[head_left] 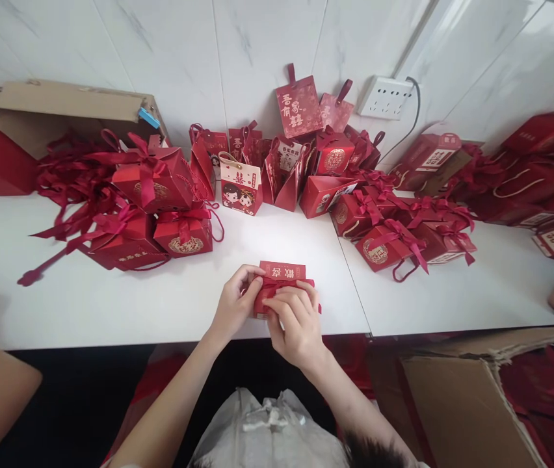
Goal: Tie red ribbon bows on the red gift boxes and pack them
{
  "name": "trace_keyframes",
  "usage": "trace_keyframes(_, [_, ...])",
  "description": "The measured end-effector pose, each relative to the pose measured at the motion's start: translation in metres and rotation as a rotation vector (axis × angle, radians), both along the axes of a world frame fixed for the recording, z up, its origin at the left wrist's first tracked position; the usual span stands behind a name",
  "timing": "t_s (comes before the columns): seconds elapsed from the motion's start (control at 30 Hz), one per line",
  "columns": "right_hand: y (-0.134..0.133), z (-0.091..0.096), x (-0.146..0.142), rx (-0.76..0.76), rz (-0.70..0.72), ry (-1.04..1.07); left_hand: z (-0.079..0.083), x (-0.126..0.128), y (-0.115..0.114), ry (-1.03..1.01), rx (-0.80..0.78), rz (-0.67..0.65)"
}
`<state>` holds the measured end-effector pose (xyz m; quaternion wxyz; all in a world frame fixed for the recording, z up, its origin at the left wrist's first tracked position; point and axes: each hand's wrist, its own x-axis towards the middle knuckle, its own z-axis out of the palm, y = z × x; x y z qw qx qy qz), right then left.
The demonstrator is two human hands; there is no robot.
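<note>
The small red box (281,272) sat at the near edge of the white worktop (160,305), directly in front of the person. The left hand (235,302) was closed round the box's left end, apparently to steady it. The right hand (296,325) was curled over its front with the fingers pinching the red ribbon (277,286) that crossed it, seemingly to hold the ribbon flat against the card. The box's flap stood up behind the fingers, and what was inside could not be seen.

Behind and left of the box was a cluster of ribbon-tied boxes (155,179), all shut. Straight behind it stood a bag with a cartoon couple (240,188) among open red bags whose contents were hidden. Behind and right, more tied boxes (389,244) lay tipped together. Far left of the box, loose ribbons (69,188) spilled in front of a cardboard carton (62,104). Below and right of it, an open carton (457,403) held red pieces.
</note>
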<state>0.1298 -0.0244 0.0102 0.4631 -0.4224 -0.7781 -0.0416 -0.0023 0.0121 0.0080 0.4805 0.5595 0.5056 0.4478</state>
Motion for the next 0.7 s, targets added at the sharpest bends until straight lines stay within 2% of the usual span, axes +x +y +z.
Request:
trace_keyframes(0.1, [0.0, 0.001, 0.013, 0.016, 0.068, 0.127, -0.001, 0.002, -0.002, 0.129, 0.092, 0.044])
trace_keyframes(0.23, [-0.001, 0.004, 0.029, -0.032, 0.136, 0.206, 0.001, 0.003, -0.001, 0.353, 0.385, 0.093])
trace_keyframes(0.3, [-0.004, 0.008, 0.03, -0.078, 0.112, 0.195, 0.003, 0.002, 0.001, 0.401, 0.503, 0.023])
trace_keyframes(0.37, [-0.007, 0.011, 0.028, -0.096, 0.031, 0.188, 0.005, 0.002, 0.003, 0.422, 0.559, -0.089])
trace_keyframes(0.43, [-0.01, 0.013, 0.024, -0.077, -0.069, 0.205, 0.006, 0.001, 0.005, 0.429, 0.559, -0.17])
trace_keyframes(0.5, [-0.012, 0.012, 0.022, -0.024, -0.081, 0.248, 0.005, 0.001, 0.006, 0.422, 0.534, -0.205])
trace_keyframes(0.57, [-0.013, 0.009, 0.022, 0.024, 0.04, 0.234, 0.005, 0.001, 0.007, 0.409, 0.498, -0.214])
trace_keyframes(0.63, [-0.014, 0.006, 0.023, 0.047, 0.222, 0.105, 0.007, 0.001, 0.007, 0.391, 0.445, -0.199])
trace_keyframes(0.7, [-0.015, 0.004, 0.024, 0.054, 0.343, -0.058, 0.01, 0.002, 0.006, 0.364, 0.382, -0.18])
